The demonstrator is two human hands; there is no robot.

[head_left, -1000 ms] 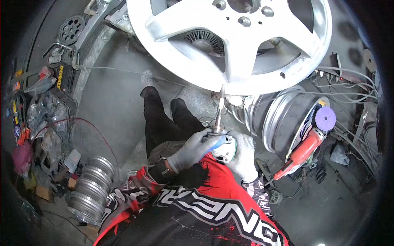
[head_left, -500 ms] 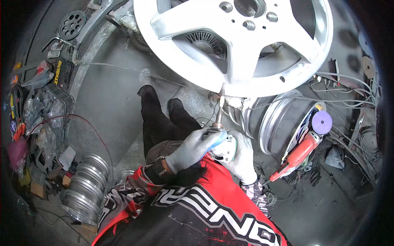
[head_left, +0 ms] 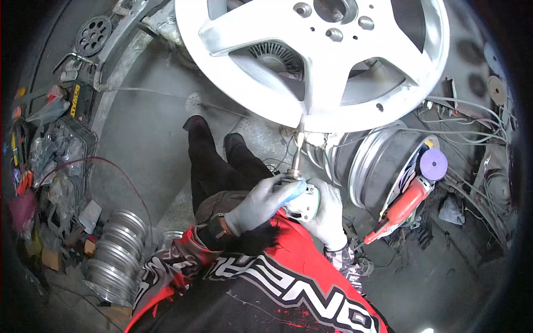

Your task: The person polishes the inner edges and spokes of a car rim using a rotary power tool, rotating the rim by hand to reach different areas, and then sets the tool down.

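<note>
Floor (head_left: 139, 139): below our grip.
Hands: left hand (head_left: 256, 206), right hand (head_left: 327, 213) closed around tool (head_left: 304, 204).
Rim (head_left: 355, 115): ahead, work underway, we judge; remainder unclear.

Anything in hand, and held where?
A power tool with a long shaft. Left hand holds the body's front, near the shaft's base; right hand holds its right side.

The black case (head_left: 83, 104) reads "DEWALT"; the shirt (head_left: 294, 244) (only partly legible), "ENO".
</note>
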